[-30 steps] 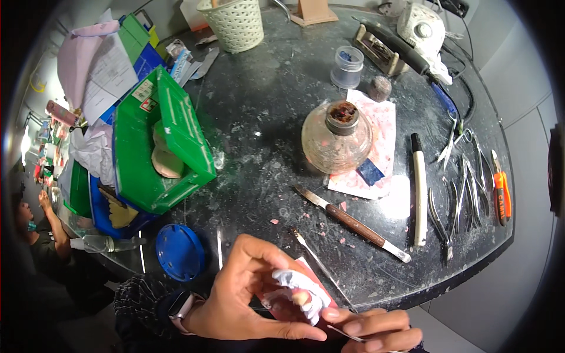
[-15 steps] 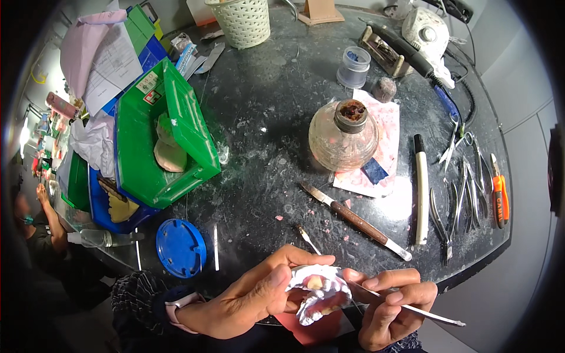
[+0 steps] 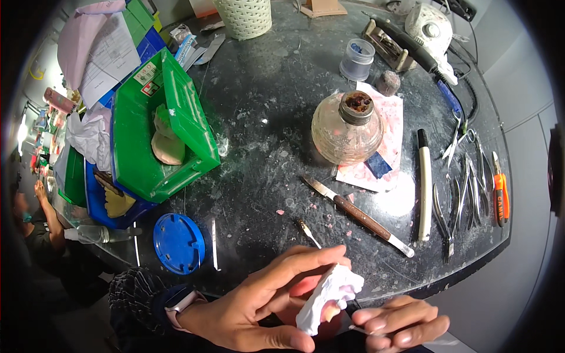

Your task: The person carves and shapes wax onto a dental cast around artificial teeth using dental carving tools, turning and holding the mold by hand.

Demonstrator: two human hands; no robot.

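Observation:
My left hand (image 3: 265,303) is closed around a white plaster dental cast (image 3: 338,288), fingers behind it and thumb below. The cast is tilted on its side, with a yellowish tooth (image 3: 331,312) and pink material showing on it. Just right of the cast, my right hand (image 3: 406,322) pinches a thin metal hand instrument (image 3: 357,329). Its tip points toward the cast; whether they touch I cannot tell. Beyond my hands lies a wax knife (image 3: 360,217) with a brown wooden handle, and a smaller slim tool (image 3: 307,232) with a darkened tip.
A round glass burner (image 3: 347,132) stands on a pink-stained sheet. Pliers and scissors (image 3: 465,188) lie at the right beside a white-barrelled marker (image 3: 424,185). To the left are a green bin (image 3: 135,141) holding a cast and a blue round lid (image 3: 178,243).
My left hand has turned the cast from facing up onto its side. My right hand has dropped slightly and moved right, and its instrument has swung to a different angle.

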